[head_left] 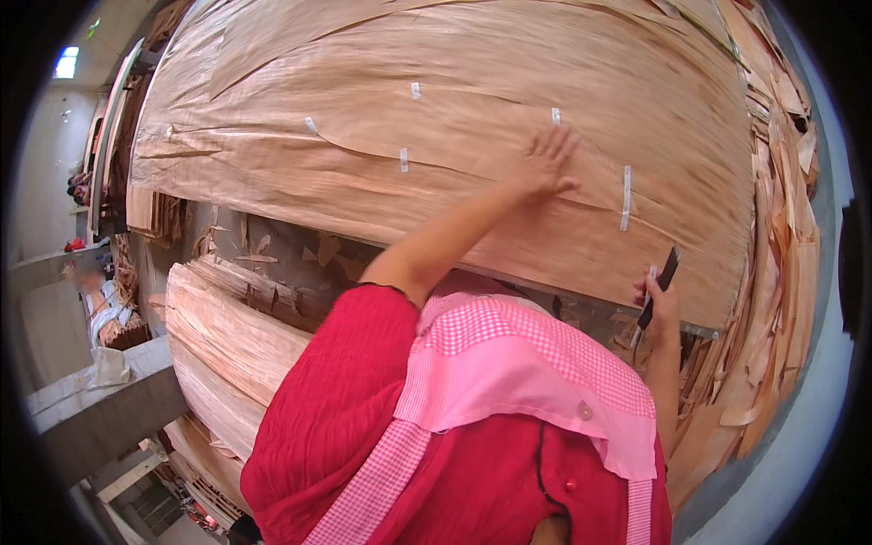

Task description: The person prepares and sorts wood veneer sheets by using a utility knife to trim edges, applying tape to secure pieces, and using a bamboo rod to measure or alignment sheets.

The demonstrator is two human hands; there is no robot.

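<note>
A large, thin sheet of wood veneer (472, 209) lies before me, pale brown and wrinkled, with splits along its grain. Short white tape strips (404, 160) bridge some splits, and a longer tape strip (626, 198) sits farther right. My left hand (548, 165) rests flat on the sheet, fingers spread and slightly blurred, just below one strip. Near the front right edge, my right hand (663, 304) is closed round a slim black-handled knife (670, 267), with a thin pale tip showing below the fist. A small whitish bit shows at its fingers.
Veneer scraps (772, 272) are heaped along the right side by a bluish wall. At the lower left lies another veneer stack (227, 318), next to a concrete ledge (104, 400). Broken pieces litter the gap between stack and sheet. Another person (104, 300) is at the far left.
</note>
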